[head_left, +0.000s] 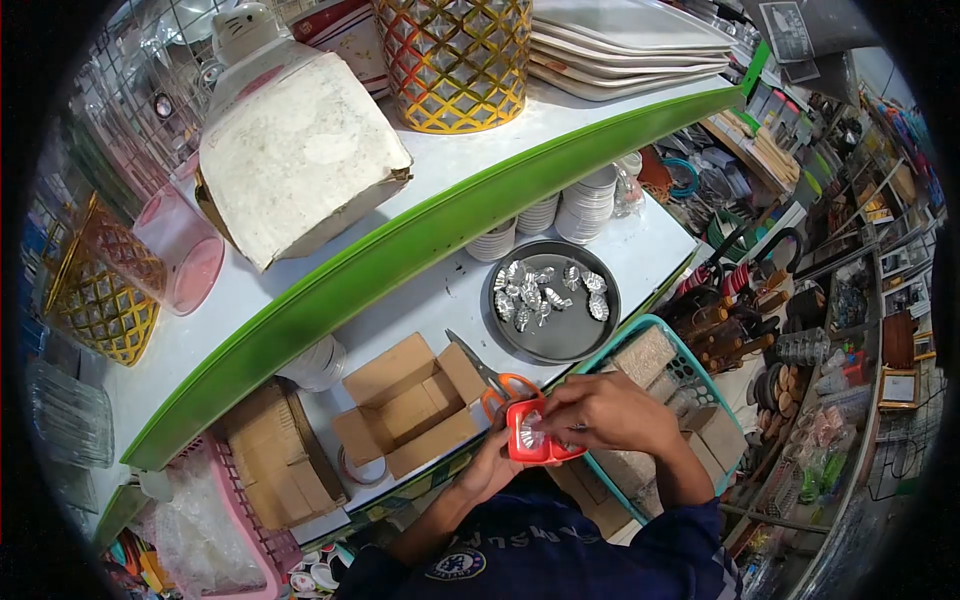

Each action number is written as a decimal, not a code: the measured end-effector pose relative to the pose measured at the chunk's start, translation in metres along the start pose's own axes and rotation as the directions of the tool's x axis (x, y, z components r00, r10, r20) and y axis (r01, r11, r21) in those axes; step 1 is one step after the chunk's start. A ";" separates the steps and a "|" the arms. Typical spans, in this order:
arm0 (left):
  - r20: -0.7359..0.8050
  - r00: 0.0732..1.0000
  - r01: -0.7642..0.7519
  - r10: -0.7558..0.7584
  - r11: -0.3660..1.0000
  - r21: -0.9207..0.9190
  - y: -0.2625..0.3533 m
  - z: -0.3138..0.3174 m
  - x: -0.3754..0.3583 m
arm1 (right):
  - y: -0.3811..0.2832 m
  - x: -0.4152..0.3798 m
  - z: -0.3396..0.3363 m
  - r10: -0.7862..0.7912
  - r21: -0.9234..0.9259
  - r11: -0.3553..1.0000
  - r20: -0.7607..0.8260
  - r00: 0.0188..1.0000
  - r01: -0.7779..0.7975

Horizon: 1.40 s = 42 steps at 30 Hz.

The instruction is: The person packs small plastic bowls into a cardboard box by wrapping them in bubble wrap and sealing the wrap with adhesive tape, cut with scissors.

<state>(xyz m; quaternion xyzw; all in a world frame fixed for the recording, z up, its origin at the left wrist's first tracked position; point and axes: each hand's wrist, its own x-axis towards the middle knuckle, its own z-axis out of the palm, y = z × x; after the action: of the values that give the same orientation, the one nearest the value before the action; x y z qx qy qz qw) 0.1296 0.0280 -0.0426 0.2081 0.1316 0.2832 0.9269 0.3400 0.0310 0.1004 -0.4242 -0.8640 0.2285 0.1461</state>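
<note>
My left hand grips a small red container from its left side, held in front of my body. Over the container, my right hand has its fingers closed at a small silver fluted mould; the exact grip is partly hidden. More shiny fluted moulds lie loose in a dark round pan on the white shelf, beyond my hands. Scissors with orange handles lie between the pan and an open cardboard box, just behind the red container.
A green-edged upper shelf crosses above the work area, bearing a white box, a gold lattice container and stacked trays. A teal basket with boxes stands right; a pink basket stands left. Stacked white cups line the back.
</note>
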 end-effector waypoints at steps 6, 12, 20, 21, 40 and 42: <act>0.016 1.000 0.015 -0.016 1.000 0.024 0.002 -0.002 -0.002 | 0.018 0.003 0.001 -0.029 0.171 0.985 -0.003 1.000 0.029; 0.020 1.000 -0.005 0.006 0.998 -0.055 -0.003 -0.004 -0.005 | 0.095 0.022 0.026 0.374 0.007 0.913 -0.406 0.834 -0.407; -0.040 0.999 -0.033 0.033 0.999 0.004 -0.005 0.000 -0.010 | 0.138 0.040 0.061 0.553 -0.072 0.748 -0.482 0.679 -0.660; -0.036 0.999 -0.031 0.031 1.000 0.003 -0.004 0.000 -0.010 | 0.139 0.040 0.062 0.555 -0.089 0.730 -0.501 0.664 -0.677; -0.011 1.000 -0.014 0.014 0.999 -0.040 -0.008 -0.002 -0.008 | 0.091 0.022 0.020 0.521 0.249 0.851 -0.524 0.674 -0.463; 0.012 1.000 -0.022 0.022 1.000 -0.007 -0.003 0.006 -0.008 | 0.069 0.018 0.010 0.457 0.333 0.886 -0.506 0.731 -0.323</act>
<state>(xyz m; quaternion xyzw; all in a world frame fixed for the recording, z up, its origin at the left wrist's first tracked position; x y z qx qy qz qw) 0.1267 0.0194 -0.0380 0.2081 0.1228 0.2927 0.9252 0.3708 0.0792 0.0577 -0.6265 -0.6390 0.2113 0.3930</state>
